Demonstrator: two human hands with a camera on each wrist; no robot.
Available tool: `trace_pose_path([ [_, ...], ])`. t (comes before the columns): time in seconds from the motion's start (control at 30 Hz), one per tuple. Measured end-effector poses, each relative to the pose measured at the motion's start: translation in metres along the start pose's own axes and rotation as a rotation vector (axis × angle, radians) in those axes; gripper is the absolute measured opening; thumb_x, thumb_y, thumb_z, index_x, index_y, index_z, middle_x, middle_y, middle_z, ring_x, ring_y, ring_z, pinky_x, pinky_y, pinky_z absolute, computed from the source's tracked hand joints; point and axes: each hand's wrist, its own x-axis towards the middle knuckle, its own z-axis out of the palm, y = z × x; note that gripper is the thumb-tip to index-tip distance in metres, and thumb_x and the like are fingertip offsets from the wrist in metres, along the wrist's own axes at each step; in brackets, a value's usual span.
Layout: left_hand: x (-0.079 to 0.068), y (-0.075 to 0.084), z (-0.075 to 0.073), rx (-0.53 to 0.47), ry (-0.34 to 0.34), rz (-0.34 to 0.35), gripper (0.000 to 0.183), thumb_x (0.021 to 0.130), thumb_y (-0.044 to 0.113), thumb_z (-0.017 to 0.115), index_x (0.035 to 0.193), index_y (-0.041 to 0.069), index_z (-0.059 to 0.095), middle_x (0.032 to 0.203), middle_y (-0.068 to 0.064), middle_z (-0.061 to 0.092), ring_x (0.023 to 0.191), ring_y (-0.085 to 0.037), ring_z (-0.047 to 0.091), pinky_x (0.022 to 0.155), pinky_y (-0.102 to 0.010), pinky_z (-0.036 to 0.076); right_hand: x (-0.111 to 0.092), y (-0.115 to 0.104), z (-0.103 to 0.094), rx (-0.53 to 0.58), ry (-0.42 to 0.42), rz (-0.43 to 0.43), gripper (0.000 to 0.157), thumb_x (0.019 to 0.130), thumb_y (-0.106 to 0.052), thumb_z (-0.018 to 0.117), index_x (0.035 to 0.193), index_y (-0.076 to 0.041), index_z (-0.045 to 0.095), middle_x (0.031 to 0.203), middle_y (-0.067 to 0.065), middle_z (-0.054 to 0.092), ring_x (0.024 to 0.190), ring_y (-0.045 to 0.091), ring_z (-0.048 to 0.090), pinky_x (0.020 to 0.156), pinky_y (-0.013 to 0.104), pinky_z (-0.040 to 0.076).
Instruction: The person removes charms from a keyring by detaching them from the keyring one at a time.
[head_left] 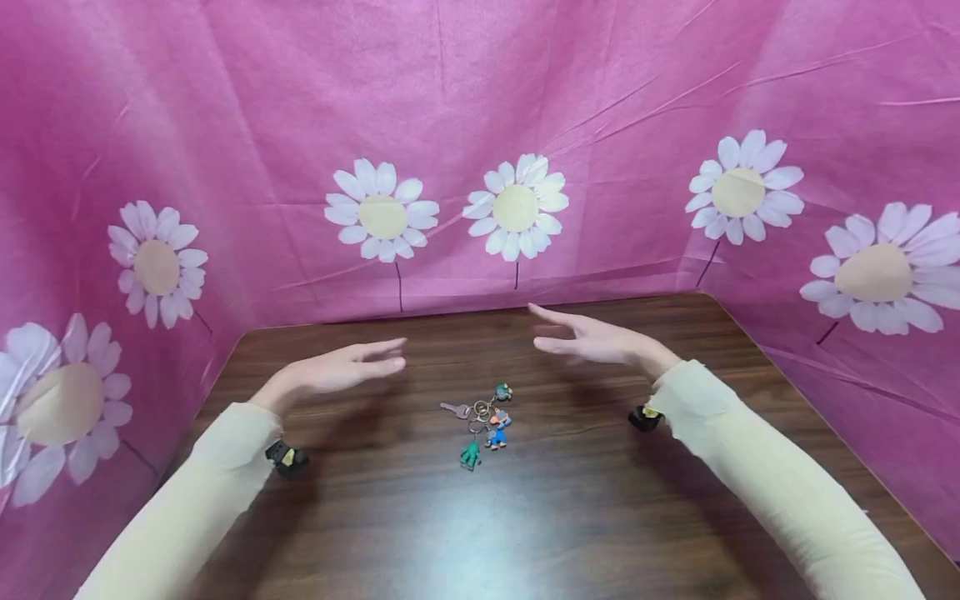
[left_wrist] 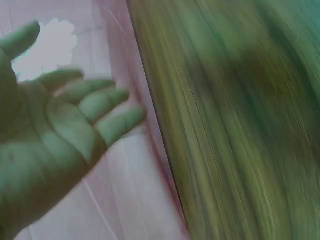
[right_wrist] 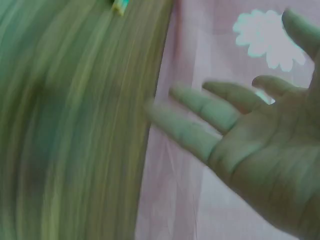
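Note:
A bunch of keychain charms lies on the brown wooden table (head_left: 420,517), joined by metal rings (head_left: 481,409). It has a silver key (head_left: 456,409), a green figure (head_left: 470,454), a blue-and-orange figure (head_left: 496,438), another blue-and-orange figure (head_left: 500,418) and a teal charm (head_left: 503,391). To its left and farther back, my left hand (head_left: 337,367) is held above the table with fingers extended. My right hand (head_left: 600,340) hovers on the other side, thumb and fingers spread. Both palms, seen in the wrist views, hold nothing, and neither hand touches the bunch.
Pink cloth (head_left: 450,100) printed with white daisies hangs behind the table and along both sides. Small black devices are strapped under the left wrist (head_left: 287,458) and the right wrist (head_left: 645,417). A bright reflection shows on the near tabletop.

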Motion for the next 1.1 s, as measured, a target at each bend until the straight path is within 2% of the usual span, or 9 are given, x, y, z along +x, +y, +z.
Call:
trace_pose_path([
  [0.1, 0.012, 0.010, 0.012, -0.065, -0.080, 0.080, 0.075, 0.097, 0.046, 0.067, 0.158, 0.015, 0.036, 0.160, -0.008, 0.038, 0.146, -0.026, 0.035, 0.119, -0.048, 0.029, 0.012, -0.006, 0.016, 0.230, -0.096, -0.019, 0.083, 0.099, -0.039, 0.067, 0.163, -0.029, 0.016, 0.162, 0.017, 0.031, 0.138, 0.033, 0.047, 0.104, 0.058, 0.047],
  [0.2, 0.030, 0.012, 0.031, -0.154, -0.120, 0.141, 0.067, 0.096, 0.028, 0.072, 0.152, 0.004, 0.043, 0.155, -0.016, 0.044, 0.140, -0.034, 0.045, 0.116, -0.047, 0.037, 0.025, -0.004, 0.036, 0.274, -0.119, -0.042, 0.084, 0.096, -0.034, 0.072, 0.163, -0.022, 0.022, 0.159, 0.020, 0.036, 0.134, 0.033, 0.051, 0.102, 0.055, 0.049],
  [0.33, 0.053, 0.014, 0.062, -0.239, -0.109, 0.168, 0.059, 0.092, 0.015, 0.075, 0.144, -0.001, 0.052, 0.145, -0.020, 0.054, 0.132, -0.038, 0.052, 0.110, -0.047, 0.044, 0.039, 0.003, 0.067, 0.202, -0.101, -0.049, 0.089, 0.089, -0.034, 0.081, 0.159, -0.013, 0.030, 0.158, 0.016, 0.039, 0.141, 0.032, 0.043, 0.114, 0.050, 0.039],
  [0.37, 0.058, 0.014, 0.070, -0.216, -0.101, 0.188, 0.057, 0.091, 0.014, 0.076, 0.141, -0.003, 0.054, 0.141, -0.020, 0.057, 0.130, -0.037, 0.054, 0.109, -0.047, 0.045, 0.041, 0.004, 0.075, 0.176, -0.096, -0.048, 0.090, 0.087, -0.034, 0.082, 0.158, -0.010, 0.032, 0.157, 0.016, 0.040, 0.143, 0.032, 0.039, 0.116, 0.049, 0.035],
  [0.5, 0.075, 0.015, 0.091, -0.096, -0.084, 0.248, 0.046, 0.087, 0.009, 0.079, 0.128, -0.006, 0.063, 0.122, -0.019, 0.068, 0.113, -0.033, 0.063, 0.100, -0.046, 0.052, 0.044, 0.004, 0.102, -0.104, -0.019, -0.104, 0.089, 0.078, -0.036, 0.089, 0.148, -0.002, 0.047, 0.147, 0.016, 0.051, 0.135, 0.034, 0.043, 0.115, 0.048, 0.035],
  [0.63, 0.081, 0.014, 0.103, 0.006, -0.061, 0.210, 0.038, 0.082, 0.007, 0.083, 0.116, -0.001, 0.069, 0.100, -0.009, 0.068, 0.092, -0.020, 0.062, 0.083, -0.030, 0.054, 0.043, -0.002, 0.122, -0.376, 0.071, -0.152, 0.078, 0.072, -0.041, 0.092, 0.134, -0.004, 0.063, 0.126, 0.011, 0.062, 0.116, 0.030, 0.049, 0.102, 0.047, 0.042],
  [0.83, 0.082, 0.013, 0.110, 0.024, 0.010, 0.154, 0.030, 0.077, 0.010, 0.088, 0.102, 0.007, 0.072, 0.088, -0.001, 0.063, 0.080, -0.011, 0.056, 0.073, -0.025, 0.049, 0.041, -0.006, 0.131, -0.359, 0.111, -0.094, 0.048, 0.073, -0.038, 0.092, 0.109, -0.012, 0.074, 0.102, -0.002, 0.064, 0.100, 0.021, 0.053, 0.090, 0.039, 0.046],
  [0.97, 0.083, 0.012, 0.112, 0.014, 0.016, 0.128, 0.028, 0.076, 0.008, 0.088, 0.099, 0.008, 0.072, 0.086, 0.001, 0.063, 0.077, -0.009, 0.055, 0.071, -0.025, 0.049, 0.039, -0.005, 0.130, -0.297, 0.068, -0.069, 0.029, 0.081, -0.034, 0.088, 0.097, -0.015, 0.073, 0.084, -0.008, 0.063, 0.080, 0.012, 0.054, 0.073, 0.030, 0.048],
  [1.1, 0.085, 0.013, 0.114, -0.009, 0.018, 0.129, 0.027, 0.077, 0.006, 0.087, 0.099, 0.006, 0.071, 0.085, 0.000, 0.062, 0.076, -0.010, 0.055, 0.070, -0.025, 0.049, 0.039, -0.003, 0.127, -0.274, 0.039, -0.056, 0.022, 0.084, -0.030, 0.085, 0.093, -0.016, 0.071, 0.074, -0.010, 0.061, 0.068, 0.007, 0.051, 0.063, 0.026, 0.046],
])
